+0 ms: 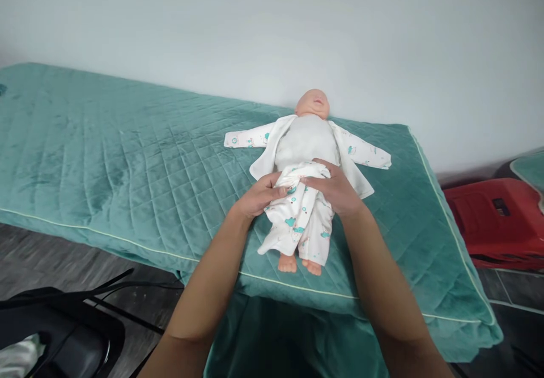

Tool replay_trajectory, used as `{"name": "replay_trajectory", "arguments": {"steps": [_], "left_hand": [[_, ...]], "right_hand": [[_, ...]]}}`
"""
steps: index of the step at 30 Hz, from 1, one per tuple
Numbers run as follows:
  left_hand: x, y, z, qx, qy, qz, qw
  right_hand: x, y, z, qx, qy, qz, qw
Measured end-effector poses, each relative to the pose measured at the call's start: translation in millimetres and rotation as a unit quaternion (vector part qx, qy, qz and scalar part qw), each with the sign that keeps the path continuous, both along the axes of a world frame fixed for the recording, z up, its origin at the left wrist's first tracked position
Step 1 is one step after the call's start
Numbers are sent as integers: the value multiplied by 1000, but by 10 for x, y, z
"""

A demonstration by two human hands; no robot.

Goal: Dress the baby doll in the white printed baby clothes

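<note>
A baby doll [313, 105] lies on its back on a green quilted bed cover, its feet towards me. Its white patterned jacket [264, 162] is spread open at both sides, with the sleeves stretched outward over a white torso. White baby pants [297, 213] with a green print cover the legs, and the bare feet stick out below. My left hand [261, 196] is closed on the bunched waist of the pants at the left. On the right side, my right hand [335, 188] grips the same waistband, thumb on top. Cloth hides some of the fingertips.
The green bed cover [127, 157] runs far to the left, against a pale wall [212, 26]. A red plastic case [497, 219] stands beyond the bed's right end. At the lower left is a black chair [63, 332] with a pale cloth on it.
</note>
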State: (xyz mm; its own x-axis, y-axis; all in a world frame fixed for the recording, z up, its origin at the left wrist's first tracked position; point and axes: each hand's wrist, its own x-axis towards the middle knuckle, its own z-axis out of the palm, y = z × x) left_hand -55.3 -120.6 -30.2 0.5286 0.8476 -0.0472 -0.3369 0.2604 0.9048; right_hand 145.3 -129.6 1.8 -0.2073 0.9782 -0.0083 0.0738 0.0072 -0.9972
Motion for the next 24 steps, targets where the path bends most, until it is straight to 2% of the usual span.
{"name": "replay_trajectory", "arguments": {"steps": [3,5,9,17,21,24], "left_hand": [[-2,9,-7,21,-5,-27,999],[4,11,-20,21,-7,-31,999],[20,10,-46,-9,-38,16,999],[-3,-1,-18,-41,-87,72,993],[1,-121,29,-49,-85,90,991],[42,-328,102,-45,-80,120,988]], "right_hand": [[-51,-10,29,13,20,-24,999],[-97,-31,64,38,-22,-35,998],[-182,-69,98,94,-139,-55,984],[-256,-102,64,119,-187,-37,974],[-216,-146,69,139,-241,-19,960],[-167,-167,74,149,-302,13,941]]}}
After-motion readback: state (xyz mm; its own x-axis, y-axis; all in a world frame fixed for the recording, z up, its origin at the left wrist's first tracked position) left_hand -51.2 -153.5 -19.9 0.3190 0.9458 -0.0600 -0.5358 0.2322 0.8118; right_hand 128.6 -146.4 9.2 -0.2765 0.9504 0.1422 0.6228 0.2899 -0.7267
